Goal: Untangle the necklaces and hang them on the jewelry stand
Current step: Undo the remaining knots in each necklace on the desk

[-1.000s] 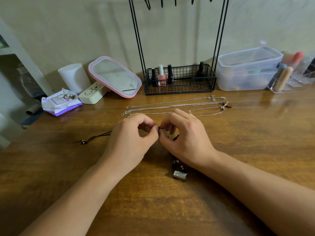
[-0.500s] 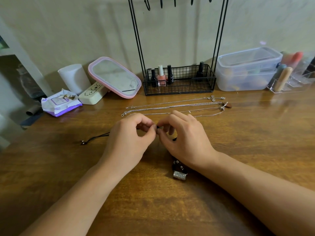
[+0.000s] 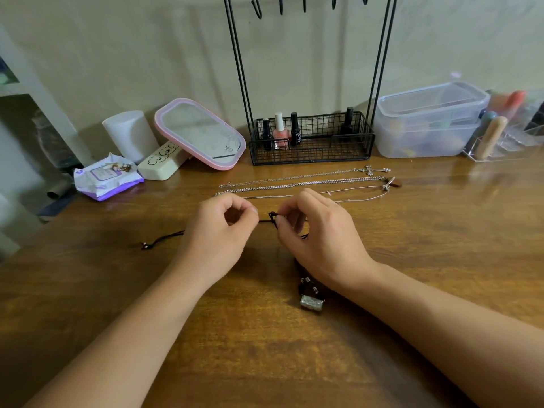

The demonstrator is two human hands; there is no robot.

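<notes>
Two hands work one black cord necklace (image 3: 266, 221) at the middle of the desk (image 3: 441, 260), and within the last second they have drawn apart: a second ago their fingertips were touching over the knot, and now a short taut run of cord shows between them. The left hand (image 3: 217, 231) pinches the cord between thumb and forefinger, while the right hand (image 3: 318, 234) pinches a small looped tangle at its fingertips. That widening gap suggests the knot is being teased loose rather than freed already, since the loop is still bunched. The cord's beaded end (image 3: 144, 246) trails to the left on the desk, and its silver pendant (image 3: 311, 301) lies just below the right wrist. Counting what waits: three silver chain necklaces (image 3: 294, 184) lie stretched out side by side beyond the hands, apparently untangled, with pendants at their right ends, so with the cord that makes four necklaces in all. None hangs yet on the one jewelry stand (image 3: 312, 136), whose hooks show at the top edge; five are in view there. Its wire basket holds four nail polish bottles (image 3: 279, 134). Also on the desk are one pink-framed mirror (image 3: 200, 134), one white cylinder (image 3: 129, 134), one wipes packet (image 3: 106, 178) and a clear lidded box (image 3: 426, 119).
</notes>
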